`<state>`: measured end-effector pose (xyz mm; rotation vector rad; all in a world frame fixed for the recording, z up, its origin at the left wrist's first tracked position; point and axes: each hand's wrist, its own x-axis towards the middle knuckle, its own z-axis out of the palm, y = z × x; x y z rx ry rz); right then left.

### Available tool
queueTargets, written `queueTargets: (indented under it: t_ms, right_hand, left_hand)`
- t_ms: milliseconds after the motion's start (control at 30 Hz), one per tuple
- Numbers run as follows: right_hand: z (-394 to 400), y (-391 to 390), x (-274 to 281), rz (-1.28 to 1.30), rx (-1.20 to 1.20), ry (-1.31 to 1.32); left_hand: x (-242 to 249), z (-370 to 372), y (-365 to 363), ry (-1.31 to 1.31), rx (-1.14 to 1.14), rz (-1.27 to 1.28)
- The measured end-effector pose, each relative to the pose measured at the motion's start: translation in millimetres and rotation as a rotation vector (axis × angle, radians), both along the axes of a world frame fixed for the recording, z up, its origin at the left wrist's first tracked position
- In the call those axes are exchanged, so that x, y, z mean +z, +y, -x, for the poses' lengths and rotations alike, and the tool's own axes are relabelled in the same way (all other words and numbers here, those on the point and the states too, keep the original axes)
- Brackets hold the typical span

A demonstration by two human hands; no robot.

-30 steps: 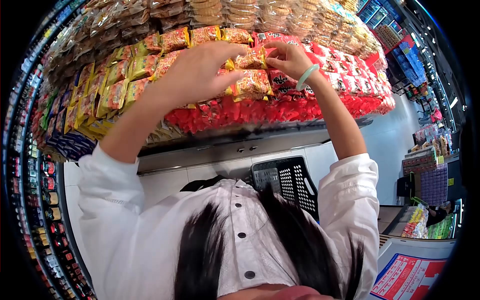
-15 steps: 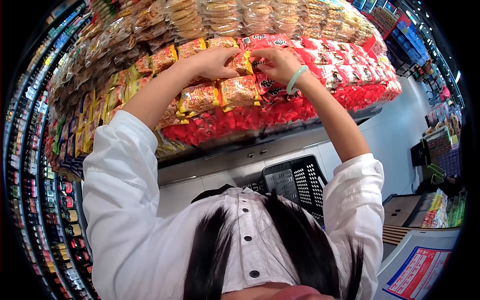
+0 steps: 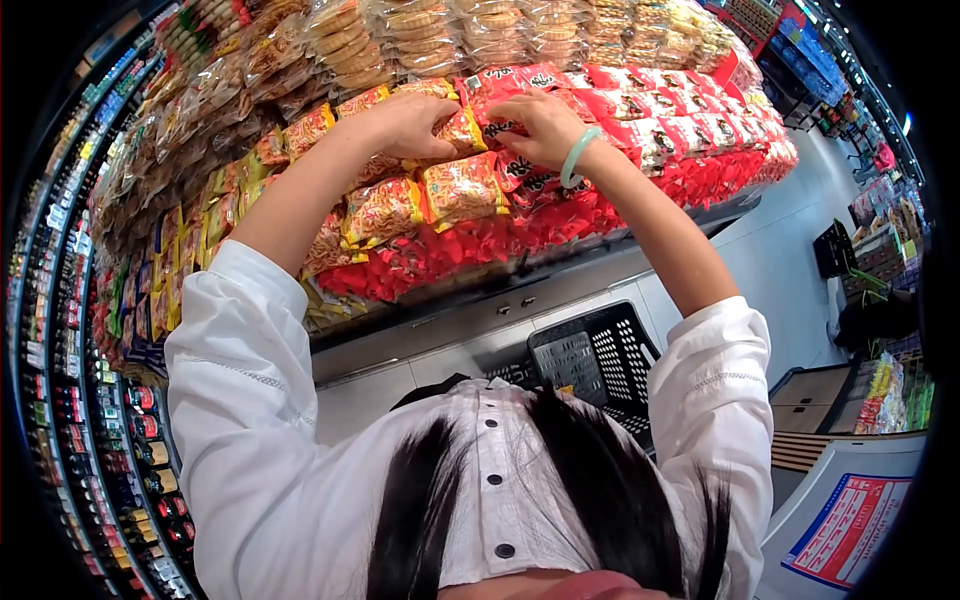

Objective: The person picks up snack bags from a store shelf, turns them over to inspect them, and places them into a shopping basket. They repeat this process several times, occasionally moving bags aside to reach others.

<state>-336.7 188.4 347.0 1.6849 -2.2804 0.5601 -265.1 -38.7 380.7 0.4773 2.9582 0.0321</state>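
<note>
My left hand [image 3: 408, 126] rests over a row of yellow-and-red snack packets, thumb and fingers apart on either side of one yellow snack packet [image 3: 464, 132]. Facing it, my right hand [image 3: 545, 130], with a pale green bangle [image 3: 578, 157] at the wrist, lies over red packets with black lettering. Its thumb and fingers are apart and bent towards the edge of a red packet [image 3: 497, 130]. Neither hand has a packet lifted off the pile. More yellow noodle-like snack packets [image 3: 462, 190] lie just below my hands. My fingertips partly cover the packets they touch.
Bagged round biscuits [image 3: 430, 40] are stacked behind. Red-and-white packets [image 3: 660, 140] spread to the right. A black shopping basket [image 3: 600, 355] stands on the floor below the display edge. Bottle-lined shelves [image 3: 60, 330] curve along the left; a grey counter [image 3: 840, 470] is at lower right.
The whole view has shifted slightly, moving the display a little left. Both hands stay at the same packets, and the right hand's fingers have shifted slightly. More of the basket's inside shows.
</note>
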Motion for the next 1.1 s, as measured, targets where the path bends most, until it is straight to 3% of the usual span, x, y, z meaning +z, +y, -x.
queueTargets:
  t_ms: [167, 200, 567, 1100]
  right_hand:
    - [-10, -3, 10, -0.158, -0.088, 0.056]
    - [-6, -4, 3, 0.016, -0.009, 0.097]
    - [-2, -6, -5, -0.084, -0.134, 0.184]
    - [-1, -6, 4, -0.240, -0.225, 0.234]
  left_hand:
    - [9, -2, 4, -0.034, 0.028, 0.019]
    - [11, -2, 6, -0.054, 0.042, 0.032]
    - [27, -5, 25, -0.158, 0.103, 0.248]
    - [2, 15, 3, -0.067, 0.011, 0.171]
